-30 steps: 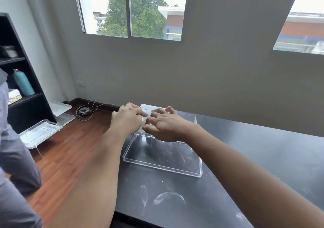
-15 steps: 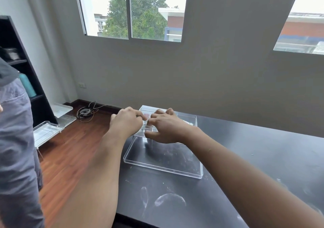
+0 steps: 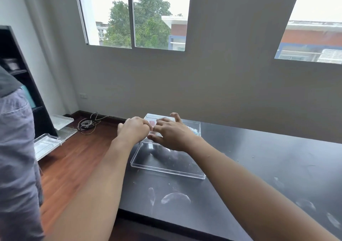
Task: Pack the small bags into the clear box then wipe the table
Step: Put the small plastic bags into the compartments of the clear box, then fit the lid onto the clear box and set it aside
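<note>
We see both hands out over the far left end of the black bench (image 3: 259,166), meeting above the clear box (image 3: 192,127) that stands at its back edge. Our left hand (image 3: 134,130) is curled into a loose fist, its fingertips pinching the edge of one small bag (image 3: 152,123), a clear pouch with a pinkish patch; we judge it steadies the bag so the other hand can work it down. Our right hand (image 3: 172,134) is spread and relaxed, fingers straight, hovering on or just over the same bag. The blur there keeps us from saying whether it actually touches.

A flat clear lid (image 3: 166,164) lies on the bench just in front of the box, set aside to leave the opening free.

By count: one box, one lid, one bag in hand, and perhaps another pale bluish one at the box's right end. Pale smears (image 3: 174,198) mark the near bench, the wiping not yet done.
</note>
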